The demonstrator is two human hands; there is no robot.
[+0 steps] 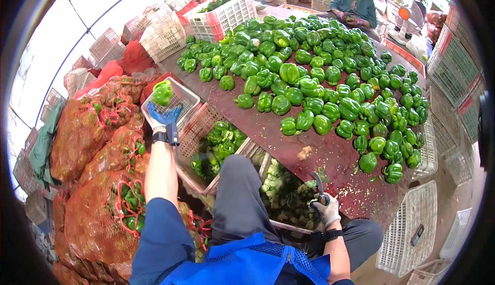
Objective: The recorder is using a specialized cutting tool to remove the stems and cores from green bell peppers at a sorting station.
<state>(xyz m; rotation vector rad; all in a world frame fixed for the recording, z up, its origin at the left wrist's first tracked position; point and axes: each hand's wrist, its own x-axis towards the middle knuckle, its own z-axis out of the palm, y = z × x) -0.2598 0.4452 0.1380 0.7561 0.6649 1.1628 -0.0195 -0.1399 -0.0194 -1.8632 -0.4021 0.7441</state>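
Observation:
My left hand (165, 116), in a blue-coated glove, reaches over a white plastic crate (192, 98) at the left of the table. Its fingers are apart. A slightly blurred green bell pepper (163, 93) is just beyond the fingertips; whether it touches them I cannot tell. At the table's near edge my right hand (327, 212), in a pale glove, is closed round the handle of a curved knife (318, 184), blade pointing up and away from me. Many green bell peppers (309, 86) lie heaped on the dark red table (247, 125).
Below the table edge stand a crate of peppers (219, 148) and a crate of pale green trimmings (283, 194). Orange mesh sacks (98, 202) fill the left. A white crate (407, 233) with a dark phone-like device (417, 235) stands at right. A person (356, 4) sits across the table.

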